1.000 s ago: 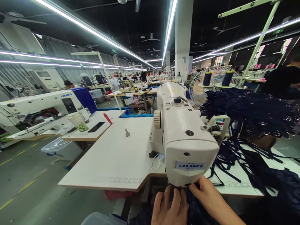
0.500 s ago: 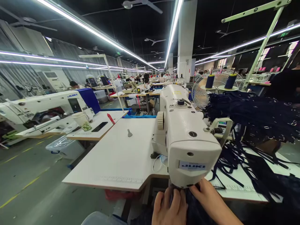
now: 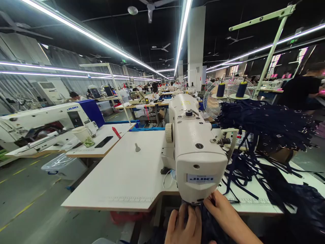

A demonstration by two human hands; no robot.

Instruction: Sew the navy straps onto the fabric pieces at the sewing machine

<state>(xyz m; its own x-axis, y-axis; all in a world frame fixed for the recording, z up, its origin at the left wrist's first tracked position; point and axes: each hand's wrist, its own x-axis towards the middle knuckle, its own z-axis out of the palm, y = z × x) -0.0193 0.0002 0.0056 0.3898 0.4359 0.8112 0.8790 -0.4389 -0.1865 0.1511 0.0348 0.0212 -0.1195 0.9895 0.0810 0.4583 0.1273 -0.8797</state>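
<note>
A white Juki sewing machine (image 3: 195, 149) stands on a white table (image 3: 127, 173) in front of me. Under its head lies dark navy fabric (image 3: 208, 227). My left hand (image 3: 184, 225) rests on that fabric with fingers stretched forward and flat. My right hand (image 3: 220, 210) presses the fabric just below the machine head, fingers together and pointing at the needle area. The needle itself is hidden by the machine head.
A heap of navy straps (image 3: 264, 122) with metal rings hangs at the right. Thread cones (image 3: 220, 89) and a fan (image 3: 230, 91) stand behind. A second Juki machine (image 3: 43, 118), a cup (image 3: 83, 135) and a phone (image 3: 103, 141) sit left. Other workers are far back.
The view shifted slightly left and down. Both hands stay on the navy fabric under the machine head, barely moved.
</note>
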